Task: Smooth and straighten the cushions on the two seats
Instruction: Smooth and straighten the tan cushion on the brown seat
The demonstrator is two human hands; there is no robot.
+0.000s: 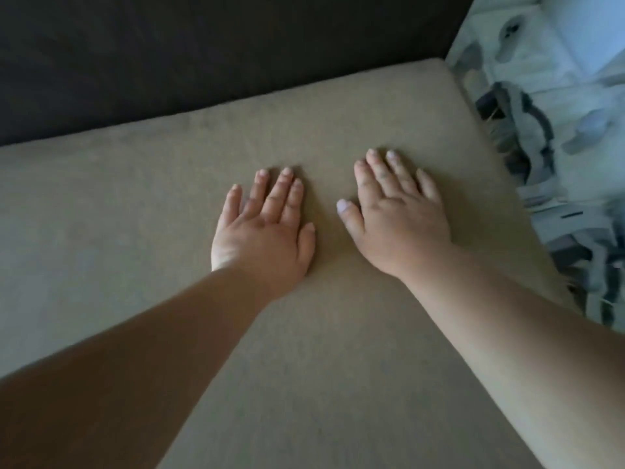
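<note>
Hands, two, lie flat side by side on one tan seat cushion (135, 204): left hand (267, 231) and right hand (399, 218), fingers straight, slightly apart. One dark backrest (203, 55) behind; patterned cloth (558, 147) at right.

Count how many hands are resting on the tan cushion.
2. The left hand lies flat on the cushion; the right hand lies beside it, nearer the right edge.

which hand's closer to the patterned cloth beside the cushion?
Right. The right hand lies flat on the cushion toward the patterned cloth; the left hand lies flat beside it, farther from the cloth.
</note>
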